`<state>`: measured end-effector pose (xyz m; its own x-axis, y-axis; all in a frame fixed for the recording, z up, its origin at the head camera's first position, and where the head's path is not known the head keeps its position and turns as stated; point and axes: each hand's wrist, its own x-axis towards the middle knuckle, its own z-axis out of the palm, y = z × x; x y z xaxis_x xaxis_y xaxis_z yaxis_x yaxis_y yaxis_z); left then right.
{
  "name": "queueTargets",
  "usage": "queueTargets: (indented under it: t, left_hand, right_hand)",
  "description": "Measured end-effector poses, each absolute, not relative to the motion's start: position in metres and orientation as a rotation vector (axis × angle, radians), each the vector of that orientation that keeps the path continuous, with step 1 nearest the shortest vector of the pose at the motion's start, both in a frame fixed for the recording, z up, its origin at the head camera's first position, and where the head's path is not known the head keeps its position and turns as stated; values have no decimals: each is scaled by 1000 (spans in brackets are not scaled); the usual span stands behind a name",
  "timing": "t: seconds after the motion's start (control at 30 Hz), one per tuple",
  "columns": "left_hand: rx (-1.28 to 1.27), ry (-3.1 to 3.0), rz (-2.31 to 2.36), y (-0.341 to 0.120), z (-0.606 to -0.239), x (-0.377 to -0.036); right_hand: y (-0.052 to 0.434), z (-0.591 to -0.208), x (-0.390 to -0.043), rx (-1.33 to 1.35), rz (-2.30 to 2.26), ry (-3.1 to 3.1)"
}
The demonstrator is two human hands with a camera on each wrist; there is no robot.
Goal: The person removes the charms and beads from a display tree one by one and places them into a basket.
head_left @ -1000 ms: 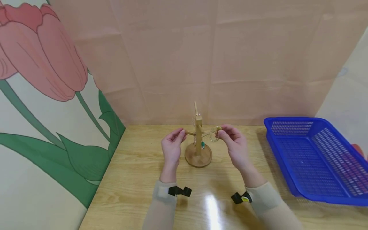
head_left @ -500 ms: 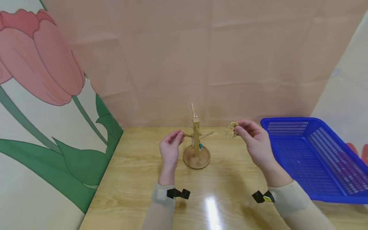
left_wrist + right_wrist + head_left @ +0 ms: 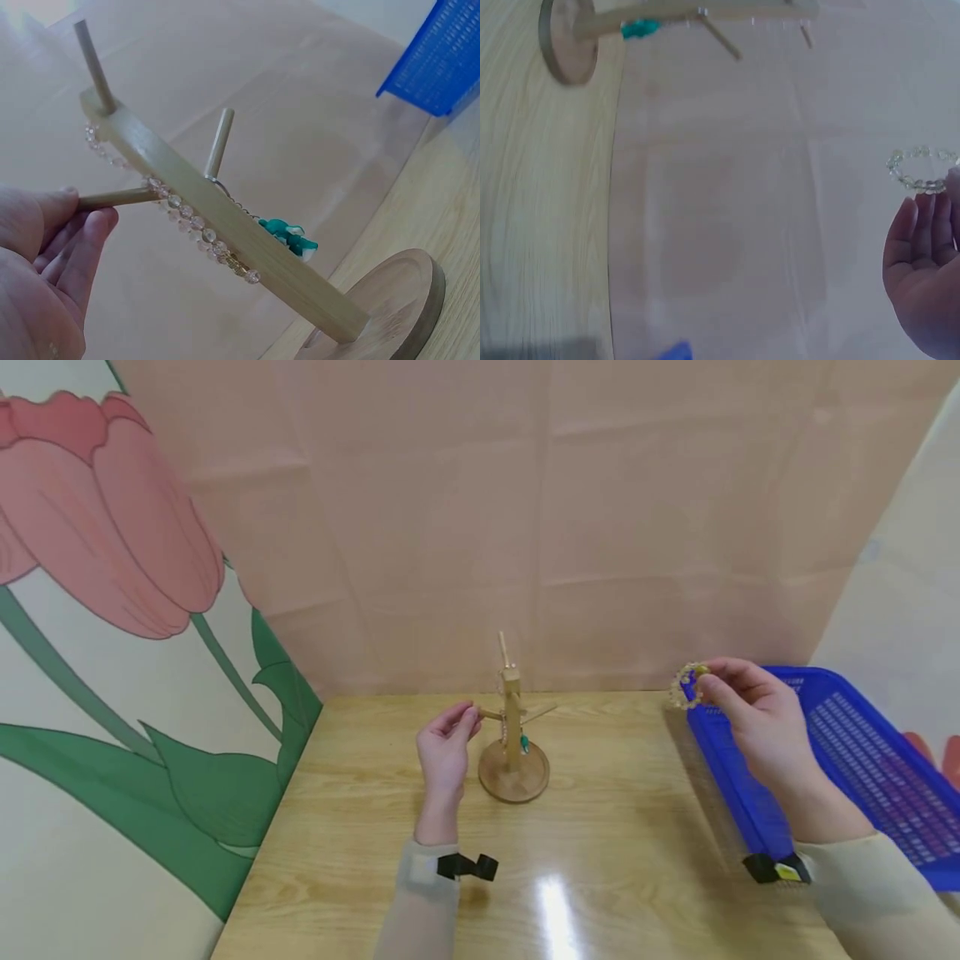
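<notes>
A wooden peg stand with a round base stands upright on the table. My left hand pinches the end of its left peg between thumb and fingers. From that peg hangs a pinkish clear bead bracelet, and another beaded strand hangs near the top. A keychain with a teal figure dangles from a different peg. Away to the right, my right hand pinches a pale yellow bead bracelet, held in the air beside the blue basket's far left corner.
A blue plastic basket with mesh walls stands at the table's right, partly hidden behind my right arm. The wooden table meets a pinkish cloth backdrop at the back. A tulip-painted panel borders the left side.
My right hand has carried the yellow bead bracelet from beside the stand's right peg rightward to the basket's edge. The left hand has kept its pinch on the left peg.
</notes>
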<state>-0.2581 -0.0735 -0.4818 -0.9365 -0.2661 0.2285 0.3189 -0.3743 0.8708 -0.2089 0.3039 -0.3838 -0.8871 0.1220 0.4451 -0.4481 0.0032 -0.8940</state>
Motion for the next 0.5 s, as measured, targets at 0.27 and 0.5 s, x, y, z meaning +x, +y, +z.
queueTargets:
  t: [0.27,0.5]
  left_hand:
    - [-54,-1498,-2337,-75,-483,-255]
    - [-88,-1497,-2341,-75,-485,-255]
  right_hand:
    - [380,-393,-215,173,1653,-2284]
    - [427,-399,-221,95,1413,-2639]
